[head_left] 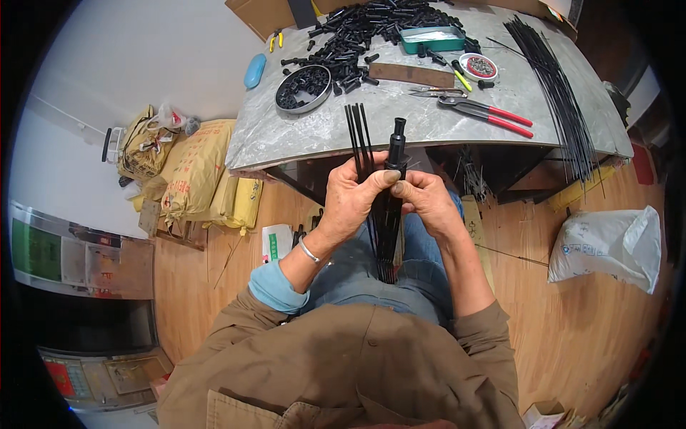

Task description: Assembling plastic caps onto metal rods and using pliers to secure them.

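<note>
Fingers of our left hand (351, 198) and right hand (432, 203) clamp the black tube (396, 146) at one o'clock from centre, presumably steadying it, while our left hand bunches black rods (359, 132), likely keeping them aligned.

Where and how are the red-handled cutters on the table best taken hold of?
Probably around both red handles, coming from the near right side with the right hand once free: the handles lie uncovered and point that way, while the metal head points left and away.
</note>
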Demonstrator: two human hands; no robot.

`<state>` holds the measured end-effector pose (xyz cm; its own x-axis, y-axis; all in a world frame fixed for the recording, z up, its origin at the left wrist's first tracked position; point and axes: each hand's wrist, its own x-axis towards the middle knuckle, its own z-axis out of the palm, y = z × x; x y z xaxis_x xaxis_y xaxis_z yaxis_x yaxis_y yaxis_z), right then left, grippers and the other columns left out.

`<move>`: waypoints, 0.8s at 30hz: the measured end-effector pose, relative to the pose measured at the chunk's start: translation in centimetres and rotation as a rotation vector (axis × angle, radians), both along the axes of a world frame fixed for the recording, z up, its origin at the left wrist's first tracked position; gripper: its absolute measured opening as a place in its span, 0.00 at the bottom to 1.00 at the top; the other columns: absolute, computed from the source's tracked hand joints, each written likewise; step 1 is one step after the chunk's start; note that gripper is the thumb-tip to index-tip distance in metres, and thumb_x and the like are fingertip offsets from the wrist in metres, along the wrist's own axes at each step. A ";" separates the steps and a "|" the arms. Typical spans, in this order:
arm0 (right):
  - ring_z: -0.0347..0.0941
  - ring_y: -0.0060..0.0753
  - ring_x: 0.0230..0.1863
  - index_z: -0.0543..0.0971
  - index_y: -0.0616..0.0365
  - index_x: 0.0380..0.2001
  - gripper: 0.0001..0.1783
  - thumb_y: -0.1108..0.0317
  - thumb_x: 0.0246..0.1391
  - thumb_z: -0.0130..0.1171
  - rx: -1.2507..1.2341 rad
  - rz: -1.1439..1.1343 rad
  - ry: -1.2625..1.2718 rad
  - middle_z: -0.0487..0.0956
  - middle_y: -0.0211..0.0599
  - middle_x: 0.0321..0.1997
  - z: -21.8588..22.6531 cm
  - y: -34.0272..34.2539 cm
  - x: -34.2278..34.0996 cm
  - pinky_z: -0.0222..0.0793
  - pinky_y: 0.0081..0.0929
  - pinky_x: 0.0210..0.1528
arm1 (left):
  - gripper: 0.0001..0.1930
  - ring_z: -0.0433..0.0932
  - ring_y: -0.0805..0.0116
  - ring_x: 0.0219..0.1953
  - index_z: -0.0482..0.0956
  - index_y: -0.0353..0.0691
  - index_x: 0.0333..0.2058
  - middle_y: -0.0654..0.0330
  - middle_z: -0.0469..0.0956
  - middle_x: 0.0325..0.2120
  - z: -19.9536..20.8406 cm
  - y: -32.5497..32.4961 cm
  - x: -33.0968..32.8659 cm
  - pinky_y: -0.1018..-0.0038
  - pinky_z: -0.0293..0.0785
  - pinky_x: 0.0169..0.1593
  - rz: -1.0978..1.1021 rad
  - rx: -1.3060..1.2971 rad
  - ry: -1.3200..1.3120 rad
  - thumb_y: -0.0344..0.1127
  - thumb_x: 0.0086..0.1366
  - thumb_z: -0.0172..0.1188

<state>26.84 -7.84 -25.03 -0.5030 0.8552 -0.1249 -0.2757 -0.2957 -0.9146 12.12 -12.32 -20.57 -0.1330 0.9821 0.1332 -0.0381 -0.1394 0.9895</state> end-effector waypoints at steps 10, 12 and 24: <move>0.61 0.11 0.19 0.74 0.52 0.18 0.16 0.58 0.46 0.70 0.056 0.007 -0.105 0.68 0.17 0.18 0.9 -0.7 -0.1 0.58 0.14 0.21 | 0.15 0.74 0.80 0.37 0.78 0.34 0.45 0.65 0.79 0.36 2.2 0.4 -1.1 0.80 0.71 0.44 -0.118 -0.185 0.170 0.33 0.60 0.63; 0.61 0.11 0.19 0.74 0.52 0.17 0.17 0.58 0.46 0.70 -0.024 0.056 -0.067 0.68 0.17 0.17 1.0 -0.3 0.0 0.58 0.14 0.21 | 0.14 0.75 0.79 0.37 0.79 0.34 0.45 0.64 0.79 0.36 2.0 0.3 -1.3 0.80 0.72 0.44 -0.177 -0.128 0.032 0.32 0.60 0.63; 0.63 0.11 0.20 0.76 0.54 0.18 0.17 0.56 0.48 0.68 0.040 -0.095 -0.149 0.70 0.18 0.18 1.9 -1.8 0.4 0.62 0.15 0.23 | 0.15 0.77 0.76 0.36 0.78 0.34 0.43 0.62 0.80 0.35 1.8 0.9 -0.9 0.78 0.74 0.45 -0.148 -0.111 -0.174 0.32 0.58 0.64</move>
<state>27.20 -9.67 -23.12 -0.3983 0.9036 -0.1575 -0.1609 -0.2379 -0.9579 11.20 -11.40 -18.82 0.0014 0.9999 0.0107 -0.2209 -0.0101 0.9752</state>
